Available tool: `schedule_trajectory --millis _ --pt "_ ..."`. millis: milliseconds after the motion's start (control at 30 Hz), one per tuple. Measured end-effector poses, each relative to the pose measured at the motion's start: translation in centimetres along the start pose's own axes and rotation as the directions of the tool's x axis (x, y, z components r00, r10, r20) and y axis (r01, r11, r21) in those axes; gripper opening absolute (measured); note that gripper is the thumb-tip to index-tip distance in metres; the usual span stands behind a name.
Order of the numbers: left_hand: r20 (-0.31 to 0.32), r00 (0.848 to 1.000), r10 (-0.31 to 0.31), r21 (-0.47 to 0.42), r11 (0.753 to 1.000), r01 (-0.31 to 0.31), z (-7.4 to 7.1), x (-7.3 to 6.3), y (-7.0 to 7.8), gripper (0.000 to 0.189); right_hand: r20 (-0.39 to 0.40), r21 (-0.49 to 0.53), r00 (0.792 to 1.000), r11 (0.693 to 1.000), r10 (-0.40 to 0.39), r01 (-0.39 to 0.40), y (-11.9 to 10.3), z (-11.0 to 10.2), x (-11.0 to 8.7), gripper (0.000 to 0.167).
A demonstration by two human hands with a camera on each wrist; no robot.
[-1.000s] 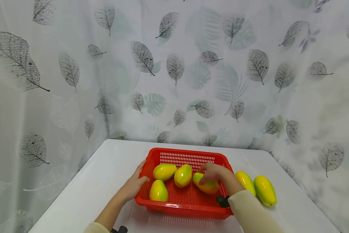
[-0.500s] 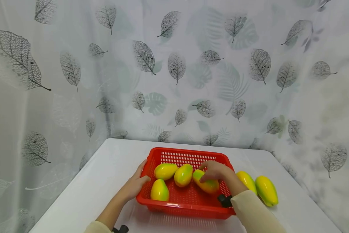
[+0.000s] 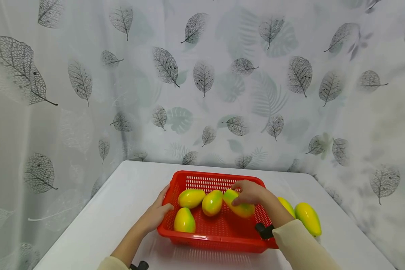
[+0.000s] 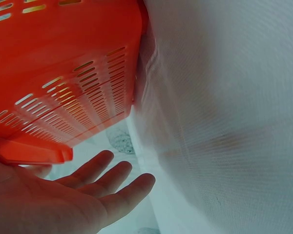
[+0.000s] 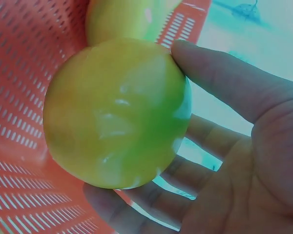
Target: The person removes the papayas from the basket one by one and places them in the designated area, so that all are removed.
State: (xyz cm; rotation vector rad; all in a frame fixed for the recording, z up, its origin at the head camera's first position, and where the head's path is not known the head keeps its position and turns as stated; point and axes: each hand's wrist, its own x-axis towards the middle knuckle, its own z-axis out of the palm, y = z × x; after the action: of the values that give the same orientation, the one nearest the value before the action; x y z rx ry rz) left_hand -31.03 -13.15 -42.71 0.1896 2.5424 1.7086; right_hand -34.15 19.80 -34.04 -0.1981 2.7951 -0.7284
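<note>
My right hand [image 3: 252, 192] grips a yellow-green mango [image 3: 243, 210] over the right part of a red plastic basket [image 3: 219, 238]. In the right wrist view the thumb and curled fingers hold that mango [image 5: 117, 117] from one side, with another mango [image 5: 129, 19] beyond it. At the basket's left rim is my left hand [image 3: 156, 213], its thumb reaching over the rim. The left wrist view shows the left fingers [image 4: 119, 195] stretched out beside the slotted basket wall. Inside the basket lie a left mango [image 3: 191, 198], a middle mango [image 3: 212, 203] and a front mango [image 3: 184, 220].
Two more mangoes lie on the white table [image 3: 134, 180] to the right of the basket, the outer mango [image 3: 308, 218] in full view and the inner mango [image 3: 286, 206] partly behind my right forearm. A leaf-print curtain [image 3: 202, 112] hangs around the table.
The mango in my right hand has risen slightly from the basket floor, and the right hand has shifted a little up and to the right. The left hand stays at the rim.
</note>
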Motion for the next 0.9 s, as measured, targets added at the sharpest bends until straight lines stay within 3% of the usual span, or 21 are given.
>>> schedule_trajectory --millis 233,467,900 --pt "-0.004 1.000 0.000 0.005 1.000 0.000 0.0 0.0 -0.1 0.081 -0.025 0.005 0.999 1.000 -0.021 0.021 -0.5 -0.6 -0.9 0.055" --pt "0.001 1.000 0.004 -0.004 1.000 -0.004 0.0 0.1 -0.2 0.081 -0.054 0.079 0.998 0.996 -0.039 0.043 -0.7 -1.8 -2.0 0.060" --pt "0.006 1.000 -0.003 -0.010 1.000 0.003 0.0 0.2 -0.1 0.082 -0.121 0.044 0.990 0.996 -0.074 0.080 1.0 -5.1 -3.6 0.067"
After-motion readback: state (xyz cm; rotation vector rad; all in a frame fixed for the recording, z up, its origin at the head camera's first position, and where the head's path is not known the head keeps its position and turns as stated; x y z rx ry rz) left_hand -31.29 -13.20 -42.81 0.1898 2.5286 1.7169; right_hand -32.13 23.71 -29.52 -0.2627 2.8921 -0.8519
